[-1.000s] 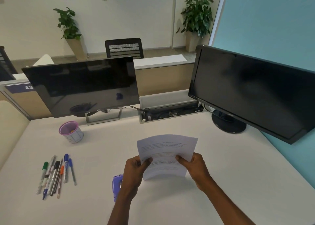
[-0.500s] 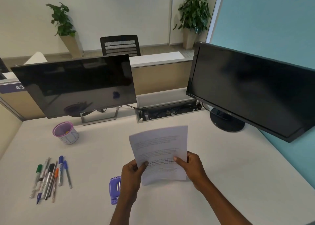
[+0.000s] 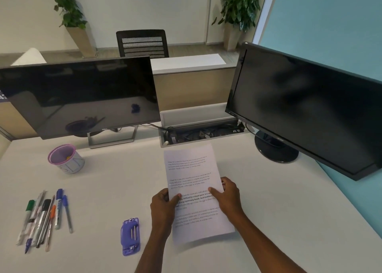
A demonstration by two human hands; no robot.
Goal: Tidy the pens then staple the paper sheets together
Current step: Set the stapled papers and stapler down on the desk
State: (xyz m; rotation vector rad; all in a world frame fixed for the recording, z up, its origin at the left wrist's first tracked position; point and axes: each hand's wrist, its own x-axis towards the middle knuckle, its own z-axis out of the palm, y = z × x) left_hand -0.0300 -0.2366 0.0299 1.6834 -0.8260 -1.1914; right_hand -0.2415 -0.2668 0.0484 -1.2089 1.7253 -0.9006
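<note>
Since a second ago the white printed paper sheets (image 3: 193, 175) have turned upright and lengthwise, pinched at their side edges by the left hand (image 3: 164, 207) and right hand (image 3: 228, 195), thumbs on top, above the white surface (image 3: 289, 210). Left of them lie a purple plastic stapler (image 3: 130, 236), loose mixed pens (image 3: 44, 217), and farther off a purple-rimmed cup (image 3: 66, 159).

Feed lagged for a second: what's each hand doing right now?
Left hand: closed on the left edge of the paper sheets.
Right hand: closed on the right edge of the same sheets.
</note>
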